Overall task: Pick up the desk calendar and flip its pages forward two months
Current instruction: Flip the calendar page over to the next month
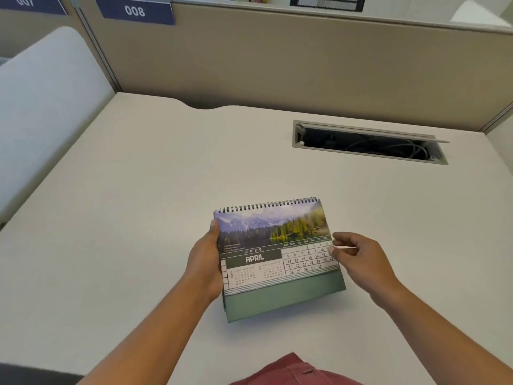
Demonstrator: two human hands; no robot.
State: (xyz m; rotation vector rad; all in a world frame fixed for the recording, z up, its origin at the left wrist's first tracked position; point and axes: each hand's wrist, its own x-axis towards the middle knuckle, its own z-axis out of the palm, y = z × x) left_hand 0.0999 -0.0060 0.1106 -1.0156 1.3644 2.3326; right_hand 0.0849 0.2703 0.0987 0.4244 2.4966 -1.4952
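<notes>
A spiral-bound desk calendar (pixel 274 254) with a green base is held above the desk, near its front middle. Its facing page reads APRIL 2026 under a mountain and lake photo. My left hand (pixel 206 262) grips the calendar's left edge, thumb on the front. My right hand (pixel 358 255) is at the right edge, thumb and fingertips pinched at the edge of the April page. The calendar's back side is hidden.
The pale desk (pixel 138 204) carries an open cable tray (pixel 369 141) with wires at the back right. Beige partition walls (pixel 277 59) close the back and the right side. A grey curved panel (pixel 47 107) stands at the left. Red cloth (pixel 294 370) shows at the bottom edge.
</notes>
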